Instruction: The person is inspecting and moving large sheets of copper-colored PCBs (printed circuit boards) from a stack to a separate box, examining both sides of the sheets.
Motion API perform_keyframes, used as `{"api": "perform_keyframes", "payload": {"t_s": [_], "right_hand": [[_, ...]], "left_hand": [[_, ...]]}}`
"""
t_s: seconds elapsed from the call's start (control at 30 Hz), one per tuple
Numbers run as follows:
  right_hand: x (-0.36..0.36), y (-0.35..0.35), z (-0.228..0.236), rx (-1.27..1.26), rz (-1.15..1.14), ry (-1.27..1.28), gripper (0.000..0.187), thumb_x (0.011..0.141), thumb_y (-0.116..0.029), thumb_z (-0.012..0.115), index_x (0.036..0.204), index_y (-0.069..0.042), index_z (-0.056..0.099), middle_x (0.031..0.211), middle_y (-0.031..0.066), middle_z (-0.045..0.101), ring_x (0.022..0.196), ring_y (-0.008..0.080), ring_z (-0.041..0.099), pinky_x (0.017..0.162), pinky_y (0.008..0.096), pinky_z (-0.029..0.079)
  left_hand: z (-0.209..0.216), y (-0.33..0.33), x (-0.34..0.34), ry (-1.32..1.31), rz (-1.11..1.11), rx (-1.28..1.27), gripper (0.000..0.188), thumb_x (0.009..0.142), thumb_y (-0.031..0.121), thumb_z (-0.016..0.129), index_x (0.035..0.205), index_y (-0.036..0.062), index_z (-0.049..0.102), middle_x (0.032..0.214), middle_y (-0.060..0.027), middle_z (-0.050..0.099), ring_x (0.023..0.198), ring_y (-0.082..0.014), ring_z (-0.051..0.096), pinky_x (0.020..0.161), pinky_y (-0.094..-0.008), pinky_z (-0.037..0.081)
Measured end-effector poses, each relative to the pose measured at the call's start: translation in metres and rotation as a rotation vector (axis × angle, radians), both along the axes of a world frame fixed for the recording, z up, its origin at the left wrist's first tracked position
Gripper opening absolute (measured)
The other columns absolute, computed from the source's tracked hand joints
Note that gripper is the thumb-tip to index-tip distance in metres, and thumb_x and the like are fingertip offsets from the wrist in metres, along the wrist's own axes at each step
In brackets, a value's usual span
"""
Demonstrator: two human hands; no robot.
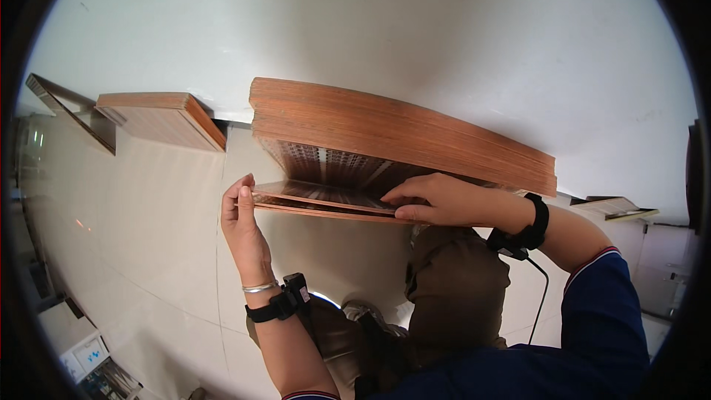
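Observation:
A thick stack of thin, flat panels (pixel 392 126) with reddish-brown edges leans against the white wall in front of me. Its near face carries a dark, dotted pattern. A few similar panels (pixel 326 211) are tilted away from the stack toward my knees, leaving a wedge-shaped gap. My left hand (pixel 243 222) pinches their left corner between thumb and fingers. My right hand (pixel 448 201) is closed over their top edge farther right, with thumb on the near side and fingers reaching into the gap. Their lower parts are hidden from above.
Another, smaller panel stack (pixel 163 104) leans on the wall to the left, beside a folded-looking panel (pixel 74 115). More panels (pixel 615 206) stand at the right. Pale tiled floor (pixel 163 244) surrounds my legs. A cable (pixel 546 289) hangs from my right wrist strap.

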State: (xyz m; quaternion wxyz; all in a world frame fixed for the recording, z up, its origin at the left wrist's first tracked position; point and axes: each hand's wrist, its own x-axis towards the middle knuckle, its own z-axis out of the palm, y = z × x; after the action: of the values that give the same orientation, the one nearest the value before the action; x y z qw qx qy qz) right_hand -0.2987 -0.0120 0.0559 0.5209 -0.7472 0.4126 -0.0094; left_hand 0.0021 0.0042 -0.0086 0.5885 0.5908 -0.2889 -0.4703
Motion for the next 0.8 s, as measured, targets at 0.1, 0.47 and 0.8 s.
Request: {"api": "perform_keyframes", "payload": {"t_s": [0.1, 0.47, 0.8], "right_hand": [[-0.002, -0.001, -0.004, 0.025, 0.011, 0.006, 0.043, 0.089, -0.037, 0.047, 0.115, -0.004, 0.054, 0.111, 0.0152, 0.057, 0.101, 0.0295, 0.054, 0.087, 0.0367, 0.043], [-0.002, -0.002, -0.011, 0.085, -0.011, -0.009, 0.043, 0.091, -0.037, 0.04, 0.115, -0.003, 0.053, 0.113, 0.0152, 0.055, 0.104, 0.0296, 0.053, 0.089, 0.0362, 0.041], [0.001, 0.003, -0.014, -0.162, 0.067, 0.085, 0.037, 0.094, -0.032, 0.033, 0.113, -0.007, 0.054, 0.106, 0.0137, 0.056, 0.098, 0.0312, 0.054, 0.084, 0.0396, 0.044]], "left_hand": [[0.001, 0.0, 0.001, -0.033, -0.024, 0.016, 0.026, 0.089, 0.023, 0.053, 0.103, 0.0021, 0.057, 0.108, -0.0119, 0.058, 0.105, -0.0183, 0.051, 0.096, -0.0312, 0.036], [0.004, -0.001, -0.001, 0.011, -0.054, 0.027, 0.034, 0.089, 0.024, 0.052, 0.113, -0.0005, 0.053, 0.117, -0.0153, 0.054, 0.113, -0.0208, 0.048, 0.099, -0.0322, 0.035], [0.003, -0.003, -0.001, -0.014, -0.084, 0.014, 0.04, 0.091, 0.027, 0.049, 0.12, -0.0011, 0.048, 0.122, -0.0161, 0.05, 0.116, -0.0216, 0.044, 0.101, -0.0335, 0.032]]}}
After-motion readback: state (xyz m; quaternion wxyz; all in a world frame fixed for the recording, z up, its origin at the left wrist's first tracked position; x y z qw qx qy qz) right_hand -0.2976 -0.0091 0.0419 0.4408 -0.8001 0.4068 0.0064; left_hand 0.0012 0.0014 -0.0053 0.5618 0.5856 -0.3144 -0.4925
